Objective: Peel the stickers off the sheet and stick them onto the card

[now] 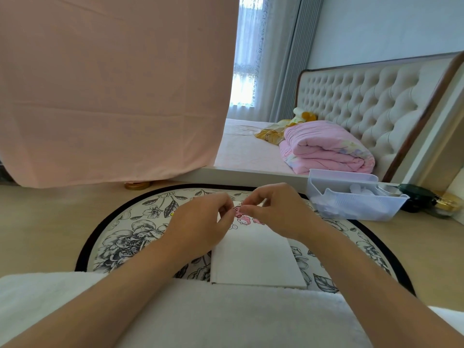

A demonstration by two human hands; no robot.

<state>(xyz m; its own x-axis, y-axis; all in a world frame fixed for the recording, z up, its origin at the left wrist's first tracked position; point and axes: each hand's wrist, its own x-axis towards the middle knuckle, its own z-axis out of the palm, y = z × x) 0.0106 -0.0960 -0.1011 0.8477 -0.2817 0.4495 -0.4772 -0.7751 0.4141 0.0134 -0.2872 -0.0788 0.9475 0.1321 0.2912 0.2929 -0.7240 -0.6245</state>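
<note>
A white card point(256, 257) lies flat on a round floral mat point(130, 237) in front of me. Pink cartoon stickers point(244, 219) show at the card's far end, just below my fingers. My left hand point(200, 222) and my right hand point(278, 212) meet above that far end, thumbs and forefingers pinched together on a small pink sticker point(237, 210). I cannot tell which hand carries it or whether a backing sheet is between the fingers; the sticker sheet itself is hidden.
A clear plastic bin point(351, 197) with small items stands right of the mat. Dark jars with gold lids point(431, 202) sit beyond it. A pink cloth point(113, 84) hangs at the left, a bed with a folded pink quilt point(326, 149) behind. A white towel point(226, 317) covers my lap.
</note>
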